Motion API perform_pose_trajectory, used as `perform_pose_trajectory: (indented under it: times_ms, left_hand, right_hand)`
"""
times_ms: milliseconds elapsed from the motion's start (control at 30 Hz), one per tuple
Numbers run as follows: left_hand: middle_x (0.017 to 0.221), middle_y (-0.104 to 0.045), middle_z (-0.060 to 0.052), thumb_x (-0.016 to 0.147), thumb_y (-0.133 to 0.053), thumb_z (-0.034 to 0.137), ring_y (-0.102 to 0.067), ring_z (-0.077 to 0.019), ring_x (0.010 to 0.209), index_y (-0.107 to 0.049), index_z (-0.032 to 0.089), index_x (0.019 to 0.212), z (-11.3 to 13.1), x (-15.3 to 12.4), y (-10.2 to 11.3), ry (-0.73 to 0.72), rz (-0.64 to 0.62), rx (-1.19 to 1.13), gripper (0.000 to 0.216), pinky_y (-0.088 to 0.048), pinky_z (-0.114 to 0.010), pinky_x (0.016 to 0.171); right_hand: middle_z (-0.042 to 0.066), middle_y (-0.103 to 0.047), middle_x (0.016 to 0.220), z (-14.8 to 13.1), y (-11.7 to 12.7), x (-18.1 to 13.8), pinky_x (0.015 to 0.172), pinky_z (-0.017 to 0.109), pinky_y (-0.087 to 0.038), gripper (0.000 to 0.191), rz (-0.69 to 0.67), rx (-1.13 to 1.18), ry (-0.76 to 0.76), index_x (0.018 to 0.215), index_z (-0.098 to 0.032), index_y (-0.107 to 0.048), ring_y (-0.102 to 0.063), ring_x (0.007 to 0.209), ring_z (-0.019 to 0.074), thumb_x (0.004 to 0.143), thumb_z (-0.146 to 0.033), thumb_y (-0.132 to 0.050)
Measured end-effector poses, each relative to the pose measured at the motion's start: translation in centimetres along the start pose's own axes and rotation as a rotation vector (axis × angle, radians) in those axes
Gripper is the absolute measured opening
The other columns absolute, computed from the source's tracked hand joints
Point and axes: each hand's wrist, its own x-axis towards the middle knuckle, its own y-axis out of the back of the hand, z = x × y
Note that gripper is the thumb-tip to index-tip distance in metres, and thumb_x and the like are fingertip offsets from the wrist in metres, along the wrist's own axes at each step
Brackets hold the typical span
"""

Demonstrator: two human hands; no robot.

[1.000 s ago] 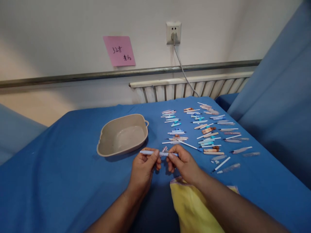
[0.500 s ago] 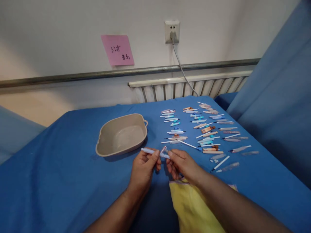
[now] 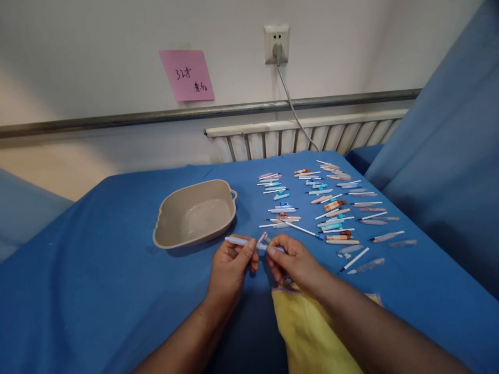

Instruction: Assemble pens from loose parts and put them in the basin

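Both of my hands hold one pale blue pen (image 3: 238,241) level above the blue cloth. My left hand (image 3: 231,269) pinches its barrel, with the left end sticking out toward the bowl. My right hand (image 3: 293,261) pinches the right end with closed fingers. A small clear cap or clip (image 3: 263,237) sticks up between the two hands. Just beyond my right hand lie several pens and pen parts (image 3: 326,206) in rows.
A beige plastic bowl (image 3: 163,236) sits empty to the left of the pens. A yellow cloth (image 3: 307,332) lies under my right forearm. The table wears a blue cover (image 3: 97,270). Behind it are a radiator (image 3: 296,137), a wall socket with a cable (image 3: 276,45) and a pink note (image 3: 186,75).
The hands and pen barely shifted. My right fingers slid a little along the pen's right end, and the view tilted slightly.
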Motion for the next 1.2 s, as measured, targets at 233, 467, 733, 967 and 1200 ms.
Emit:
perform_pose_trajectory:
  times_ms: [233, 467, 733, 967, 1200]
  left_hand:
    - [0.053, -0.056, 0.006, 0.077, -0.066, 0.026, -0.047, -0.0072, 0.041, -0.054, 0.016, 0.077, -0.1, 0.1, 0.1, 0.013, 0.015, -0.012, 0.016, -0.039, -0.019, 0.041]
    - [0.051, -0.056, 0.006, 0.077, -0.066, 0.026, -0.048, -0.0075, 0.042, -0.054, 0.017, 0.076, 0.2, -0.1, 0.0, 0.003, -0.001, -0.005, 0.015, -0.04, -0.019, 0.043]
    - [0.052, -0.057, 0.006, 0.076, -0.067, 0.026, -0.049, -0.0072, 0.042, -0.054, 0.017, 0.076, 0.5, -0.4, -0.3, 0.016, 0.011, 0.023, 0.015, -0.04, -0.019, 0.045]
    - [0.051, -0.056, 0.006, 0.075, -0.068, 0.026, -0.048, -0.0073, 0.041, -0.054, 0.018, 0.075, 0.9, -0.3, -0.4, 0.015, 0.033, 0.003, 0.016, -0.039, -0.018, 0.043]
    - [0.053, -0.056, 0.006, 0.076, -0.067, 0.028, -0.049, -0.0078, 0.044, -0.054, 0.018, 0.075, 1.0, -0.4, -0.4, 0.023, 0.028, 0.023, 0.017, -0.04, -0.019, 0.046]
  right_hand:
    - [-0.003, -0.061, 0.062, 0.3, 0.1, 0.0, 0.036, 0.018, -0.041, 0.039, -0.029, 0.23, -0.019, 0.091, -0.018, -0.051, -0.054, 0.038, 0.0085, 0.082, -0.056, -0.053]
    - [-0.007, -0.058, 0.059, 0.0, -0.1, -0.2, 0.041, 0.018, -0.044, 0.034, -0.03, 0.27, 0.062, 0.087, -0.02, -0.047, -0.055, 0.042, 0.0079, 0.071, -0.038, -0.072]
    - [-0.005, -0.057, 0.057, 0.0, -0.1, -0.2, 0.038, 0.018, -0.042, 0.034, -0.045, 0.171, -0.006, 0.076, -0.017, -0.048, -0.053, 0.038, 0.0076, 0.08, -0.049, -0.06]
    - [-0.005, -0.059, 0.065, -0.5, 0.0, -0.7, 0.045, 0.022, -0.046, 0.036, -0.09, 0.31, 0.039, 0.099, -0.022, -0.044, -0.058, 0.047, 0.0103, 0.076, -0.036, -0.067]
    - [-0.006, -0.058, 0.063, 0.0, 0.1, -0.2, 0.045, 0.021, -0.046, 0.029, -0.084, 0.233, 0.099, 0.086, -0.02, -0.047, -0.057, 0.045, 0.0089, 0.078, -0.04, -0.066]
